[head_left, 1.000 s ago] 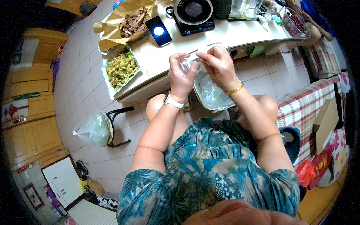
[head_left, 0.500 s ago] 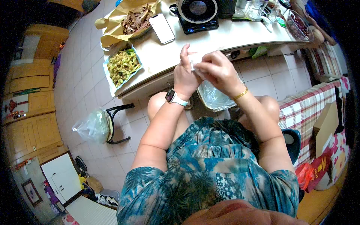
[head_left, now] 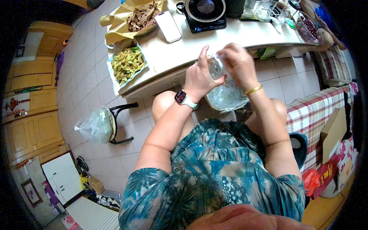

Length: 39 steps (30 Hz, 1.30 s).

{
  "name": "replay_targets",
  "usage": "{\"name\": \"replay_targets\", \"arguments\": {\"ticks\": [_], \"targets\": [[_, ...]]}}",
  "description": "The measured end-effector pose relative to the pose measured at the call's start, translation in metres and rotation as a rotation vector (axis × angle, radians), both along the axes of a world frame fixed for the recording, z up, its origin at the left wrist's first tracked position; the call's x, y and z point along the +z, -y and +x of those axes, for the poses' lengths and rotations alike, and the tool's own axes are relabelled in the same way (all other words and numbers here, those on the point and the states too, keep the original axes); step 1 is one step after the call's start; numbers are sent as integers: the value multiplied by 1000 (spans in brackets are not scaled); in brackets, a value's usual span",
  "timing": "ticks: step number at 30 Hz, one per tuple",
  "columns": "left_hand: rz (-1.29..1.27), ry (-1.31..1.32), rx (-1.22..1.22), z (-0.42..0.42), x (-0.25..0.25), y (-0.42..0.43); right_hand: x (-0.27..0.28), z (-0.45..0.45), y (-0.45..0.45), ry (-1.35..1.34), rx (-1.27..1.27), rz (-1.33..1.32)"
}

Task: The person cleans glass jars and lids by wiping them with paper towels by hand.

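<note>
In the head view, my left hand (head_left: 198,78) is wrapped around a small clear glass (head_left: 215,69), its round opening showing between thumb and fingers. Close against the glass's right side is my right hand (head_left: 240,65), fingers bent together and partly blurred. A bit of white tissue (head_left: 224,60) shows at its fingertips. Both hands are in front of the table edge. Below them, a bin lined with a clear plastic bag (head_left: 227,97) stands between my knees.
On the table (head_left: 161,57) are a tray of chopped greens (head_left: 127,66), shredded brown food on paper (head_left: 142,18), a phone (head_left: 168,27), an induction cooker (head_left: 203,19) and a bowl of dark red fruit (head_left: 306,28). A bagged stool (head_left: 115,124) stands left.
Both hands have shifted slightly right. The left hand has turned, so the glass now shows in its grip. The right hand has moved from over the left fingers to the glass's right side.
</note>
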<state>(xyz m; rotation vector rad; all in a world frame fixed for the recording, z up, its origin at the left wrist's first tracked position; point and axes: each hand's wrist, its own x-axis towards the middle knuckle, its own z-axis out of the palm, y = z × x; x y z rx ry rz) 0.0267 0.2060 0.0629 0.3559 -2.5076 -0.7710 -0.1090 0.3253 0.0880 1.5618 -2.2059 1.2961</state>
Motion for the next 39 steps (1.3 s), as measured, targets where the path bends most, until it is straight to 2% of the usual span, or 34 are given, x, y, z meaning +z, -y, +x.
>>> {"name": "replay_targets", "arguments": {"ticks": [1, 4, 5, 7, 9, 11, 13, 15, 17, 19, 20, 21, 22, 23, 26, 27, 29, 31, 32, 35, 37, 38, 39], "targets": [[52, -32, 27, -1, 2, 0, -2, -13, -4, 45, -96, -32], [551, -276, 58, -4, 0, 15, 1, -49, -20, 216, -323, -292], [665, -385, 47, -5, -2, 22, -9, -58, -25, 455, -352, -360], [774, -438, 105, -5, 5, 29, -18, -61, -29, 721, -322, -457], [1037, -464, 107, -2, 2, 37, -22, -50, -25, 899, -193, -450], [1071, -451, 143, -1, 1, 39, -17, -34, -21, 975, -57, -308], [1103, -436, 183, 3, 2, 43, -12, -30, -19, 1022, 99, -290], [1196, -332, 202, 7, 4, 48, -5, -25, -16, 1023, 137, -298], [1182, -321, 204, 8, -2, 52, -4, -23, -17, 1025, 176, -305], [1253, -192, 201, 14, -5, 61, -6, -26, -22, 944, 265, -110], [1252, -193, 202, 15, -4, 66, -3, -23, -25, 902, 231, -3], [1273, -84, 183, 16, -4, 70, -10, -26, -25, 677, 225, 100], [1292, 26, 167, 18, -4, 73, -15, -25, -25, 691, 182, 97], [1292, 24, 173, 19, -2, 71, -19, -23, -24, 706, 139, 93], [1290, -175, -31, 21, 2, 69, -16, -17, -19, 1170, 181, -184], [1290, -176, -28, 19, -1, 67, -1, -14, -19, 1165, 153, -131], [1300, -430, -82, 8, -6, 55, -2, -14, -16, 1368, 86, -125], [1609, -557, -186, 1, -3, 41, -7, -7, -13, 1429, 118, -105], [1624, -551, -201, -4, -4, 38, -8, -3, -11, 1490, 145, -86], [1624, -564, -173, -8, -5, 37, -14, 17, -4, 1340, 73, -148], [1761, -524, -258, -7, -12, 42, -28, 26, -3, 863, 123, -215], [1780, -496, -182, -6, -14, 44, -18, 26, -6, 436, 103, -62], [1784, -496, -182, -6, -16, 47, -21, 24, -8, 260, 111, 145]]}}
